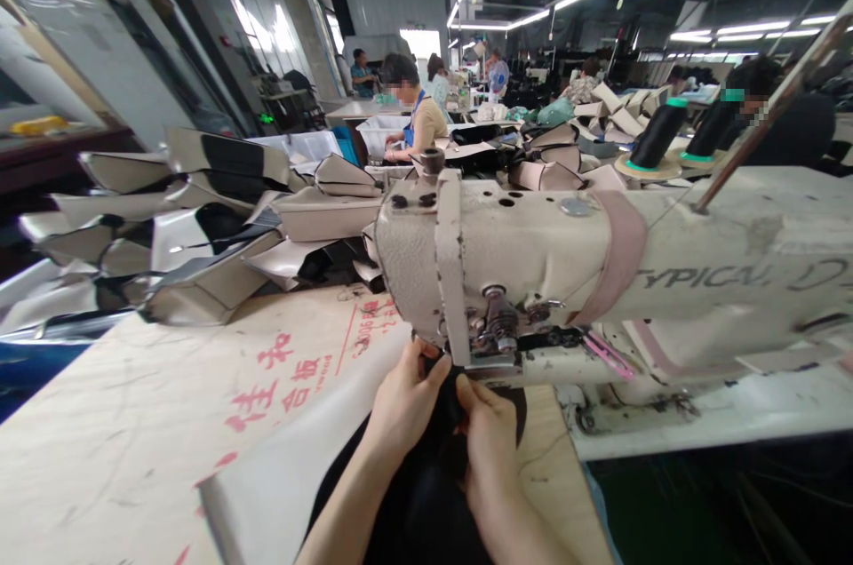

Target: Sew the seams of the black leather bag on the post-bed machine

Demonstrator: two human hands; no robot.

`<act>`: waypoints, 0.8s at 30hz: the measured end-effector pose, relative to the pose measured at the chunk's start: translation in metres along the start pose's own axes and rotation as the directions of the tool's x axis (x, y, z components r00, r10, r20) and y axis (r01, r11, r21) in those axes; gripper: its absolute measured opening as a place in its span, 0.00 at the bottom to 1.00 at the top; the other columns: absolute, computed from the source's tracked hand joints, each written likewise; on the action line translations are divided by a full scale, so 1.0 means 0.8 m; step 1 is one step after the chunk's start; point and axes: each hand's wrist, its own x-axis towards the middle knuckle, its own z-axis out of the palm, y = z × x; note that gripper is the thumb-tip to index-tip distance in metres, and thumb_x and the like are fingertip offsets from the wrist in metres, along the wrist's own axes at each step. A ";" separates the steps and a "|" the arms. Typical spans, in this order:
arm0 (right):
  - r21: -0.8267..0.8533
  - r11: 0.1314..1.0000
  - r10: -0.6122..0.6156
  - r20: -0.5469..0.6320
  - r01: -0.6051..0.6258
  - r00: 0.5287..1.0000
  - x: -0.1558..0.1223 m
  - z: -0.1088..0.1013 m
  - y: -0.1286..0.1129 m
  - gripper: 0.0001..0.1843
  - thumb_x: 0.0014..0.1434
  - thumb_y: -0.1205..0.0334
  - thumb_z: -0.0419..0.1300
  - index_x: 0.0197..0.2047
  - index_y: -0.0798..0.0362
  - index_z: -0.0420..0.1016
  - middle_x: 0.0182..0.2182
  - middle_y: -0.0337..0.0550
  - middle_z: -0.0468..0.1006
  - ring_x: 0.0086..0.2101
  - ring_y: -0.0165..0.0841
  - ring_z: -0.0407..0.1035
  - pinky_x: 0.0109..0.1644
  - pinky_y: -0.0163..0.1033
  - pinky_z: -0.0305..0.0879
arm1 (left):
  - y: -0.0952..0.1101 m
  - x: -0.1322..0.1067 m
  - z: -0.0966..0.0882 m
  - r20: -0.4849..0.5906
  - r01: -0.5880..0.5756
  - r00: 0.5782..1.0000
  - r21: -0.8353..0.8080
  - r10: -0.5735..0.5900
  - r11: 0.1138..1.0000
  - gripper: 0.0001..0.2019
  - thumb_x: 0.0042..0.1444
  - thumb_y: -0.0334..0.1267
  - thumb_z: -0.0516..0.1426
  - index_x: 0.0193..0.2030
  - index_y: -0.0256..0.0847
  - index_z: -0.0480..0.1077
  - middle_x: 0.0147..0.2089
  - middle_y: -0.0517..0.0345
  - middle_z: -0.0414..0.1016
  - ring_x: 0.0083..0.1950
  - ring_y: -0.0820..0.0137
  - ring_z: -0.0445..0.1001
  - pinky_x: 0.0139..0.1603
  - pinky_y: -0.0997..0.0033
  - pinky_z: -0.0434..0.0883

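Note:
A cream sewing machine (533,236) with worn paint stands in front of me, its head above my hands. My left hand (410,392) pinches the edge of a black material piece (417,494) close below the machine's head. Just to the right, my right hand (490,423) grips the same black piece, thumb on top and fingers curled under it. A pale grey sheet (286,458) lies on the left, partly beneath the black piece. The needle and the edge being held are hidden by my fingers and the machine.
Beige-and-black sewn pieces (206,281) are heaped at the left, beyond the plywood tabletop (133,423). Black thread cones (659,134) stand behind the machine. Pink-handled snips (609,354) rest on its lower arm. A co-worker (423,116) sits further back.

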 end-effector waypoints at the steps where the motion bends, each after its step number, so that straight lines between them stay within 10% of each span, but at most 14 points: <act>1: -0.004 1.000 -0.005 -0.004 0.005 1.000 0.000 0.000 0.000 0.18 0.45 0.50 0.63 0.23 0.59 0.74 0.15 0.36 0.63 0.18 0.23 0.50 0.21 0.30 0.44 | -0.002 0.002 0.000 0.026 -0.021 0.999 -0.003 0.021 1.000 0.13 0.53 0.51 0.51 0.35 0.43 0.62 0.26 0.63 0.69 0.29 0.68 0.69 0.28 0.73 0.62; 24: 0.023 0.992 0.128 -0.033 -0.128 0.991 -0.002 -0.002 0.005 0.21 0.45 0.48 0.64 0.35 0.57 0.77 0.10 0.31 0.60 0.14 0.24 0.50 0.19 0.31 0.47 | 0.011 -0.001 -0.007 0.040 -0.084 0.996 0.126 0.080 0.988 0.11 0.54 0.43 0.48 0.43 0.44 0.63 0.39 0.59 0.74 0.42 0.61 0.72 0.41 0.66 0.65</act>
